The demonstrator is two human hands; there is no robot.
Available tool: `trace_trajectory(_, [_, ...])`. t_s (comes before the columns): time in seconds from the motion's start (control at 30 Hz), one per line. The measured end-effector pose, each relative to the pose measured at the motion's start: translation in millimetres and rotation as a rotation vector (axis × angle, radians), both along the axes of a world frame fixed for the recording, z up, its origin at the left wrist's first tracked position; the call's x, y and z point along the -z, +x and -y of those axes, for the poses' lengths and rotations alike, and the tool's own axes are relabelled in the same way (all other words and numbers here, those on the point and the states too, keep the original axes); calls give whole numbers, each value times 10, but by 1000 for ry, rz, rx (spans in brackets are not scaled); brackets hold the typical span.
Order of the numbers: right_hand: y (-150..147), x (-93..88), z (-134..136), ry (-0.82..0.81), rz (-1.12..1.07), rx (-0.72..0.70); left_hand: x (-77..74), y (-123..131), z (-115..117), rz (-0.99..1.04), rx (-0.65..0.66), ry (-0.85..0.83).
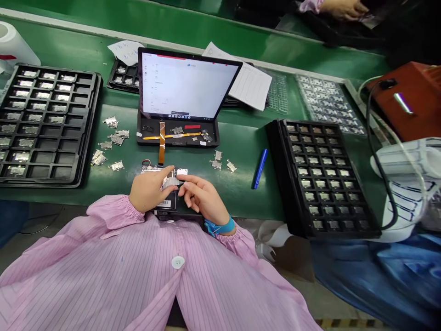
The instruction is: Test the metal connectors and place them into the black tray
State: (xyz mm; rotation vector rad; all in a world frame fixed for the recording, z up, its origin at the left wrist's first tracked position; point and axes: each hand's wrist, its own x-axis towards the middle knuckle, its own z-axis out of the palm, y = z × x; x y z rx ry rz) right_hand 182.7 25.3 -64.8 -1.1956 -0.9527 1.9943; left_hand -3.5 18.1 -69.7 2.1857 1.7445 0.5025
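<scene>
A small silver-shielded circuit board (171, 182) sits between my hands, above an opened device with a black labelled battery (166, 203). My left hand (146, 188) has thumb and forefinger closed about its left side. From the right, my right hand (205, 197) brings forefinger and thumb together at the board's right edge, its other fingers curled. A small white piece (182, 172) lies just beyond my right fingertip. An orange flat cable (161, 145) runs from the device to a tablet screen (189, 87), propped up in a black tray (179, 140). My fingers hide part of the device.
Loose circuit boards lie left (117, 137) and right (217, 158) of the device. Beside a blue marker (260, 168) stands a stack of black trays (319, 179) holding boards. Another compartment tray (44, 124) is at left. Across the bench, another person's hand (344, 8) shows.
</scene>
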Motion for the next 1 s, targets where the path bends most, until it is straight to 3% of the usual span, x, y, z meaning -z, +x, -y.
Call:
trace_trajectory(0.4, [9,-59,-105,-43,-109,6,26,-11,7,-48,6,-12])
trace_trajectory(0.5, [-13,-31,-100,-33,-116,-105,7,-8,3,-52,11,-19])
trace_trajectory(0.57, [-44,5,-95,57,-15,-142,-4,-6,-1,-51,14,-24])
trace_trajectory(0.7, [-89,77,-116,595,549,107,-9,-7,0,-55,13,-22])
trace_trajectory(0.77, [-86,95,-131,769,757,125,-13,-9,4,-52,11,-26])
trace_trajectory(0.87, [-54,99,-125,822,819,109,-42,0,2,-35,16,-46])
trace_trajectory(1.0, [-8,101,-54,773,632,84,-104,61,-45,143,83,-10])
